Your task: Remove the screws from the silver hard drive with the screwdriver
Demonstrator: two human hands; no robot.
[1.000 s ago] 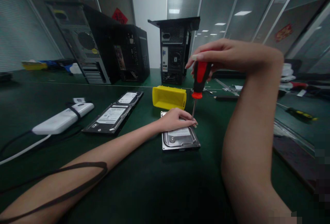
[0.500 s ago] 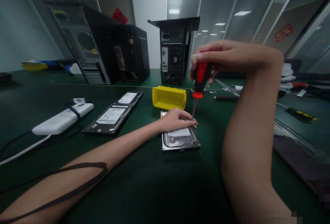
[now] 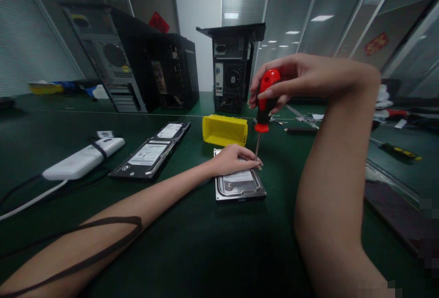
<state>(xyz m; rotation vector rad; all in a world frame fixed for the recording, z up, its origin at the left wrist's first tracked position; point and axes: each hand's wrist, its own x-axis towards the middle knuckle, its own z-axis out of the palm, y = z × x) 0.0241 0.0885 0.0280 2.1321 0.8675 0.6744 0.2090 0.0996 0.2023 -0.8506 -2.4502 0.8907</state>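
Note:
A silver hard drive (image 3: 240, 186) lies on the green table (image 3: 192, 243). Across its far part rests my left hand (image 3: 235, 158), its fingers closed around the lower shaft of a screwdriver. My right hand (image 3: 277, 85) holds the red and black handle of this screwdriver (image 3: 263, 115) from above, thumb and fingers round it. The shaft points down, nearly upright, to the drive's far right part; its tip is hidden by my left fingers. Just behind the drive stands a yellow bin (image 3: 224, 131).
Two more hard drives (image 3: 147, 154) and a white power strip (image 3: 84, 158) with cables lie left. Computer cases (image 3: 229, 69) stand at the back. On the right are a dark pen-like tool (image 3: 302, 130), a yellow-black screwdriver (image 3: 399, 151) and a dark flat panel (image 3: 391, 211).
My right hand's fingers have shifted round the handle, and its red top end now shows. The handle leans slightly differently. My left hand and the drive stay in place.

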